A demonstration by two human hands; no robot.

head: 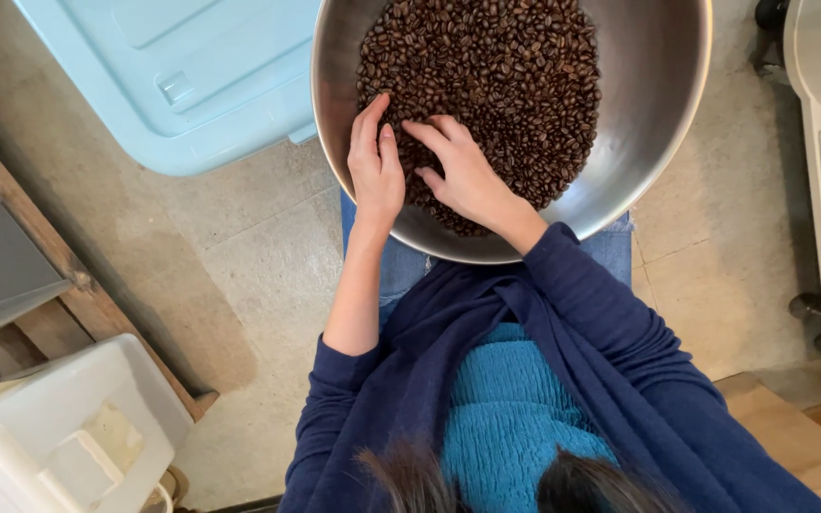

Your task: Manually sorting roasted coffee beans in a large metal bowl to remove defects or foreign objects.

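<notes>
partly cropped steel bowl (648,142); both hands' fingers (429,133) among coffee beans (486,66).

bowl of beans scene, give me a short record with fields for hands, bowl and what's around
view: head camera, looking down
left hand: in the beans, fingers bent
right hand: on the beans, fingers spread
coffee beans: dark roasted, heaped
bowl: large steel, on the person's lap
light blue lid: on the floor, left of the bowl
white bin: lower left
wooden pallet: beside the bin

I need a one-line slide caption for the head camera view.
Seated person's left hand and right hand sort roasted coffee beans in a steel bowl on the lap.
</notes>
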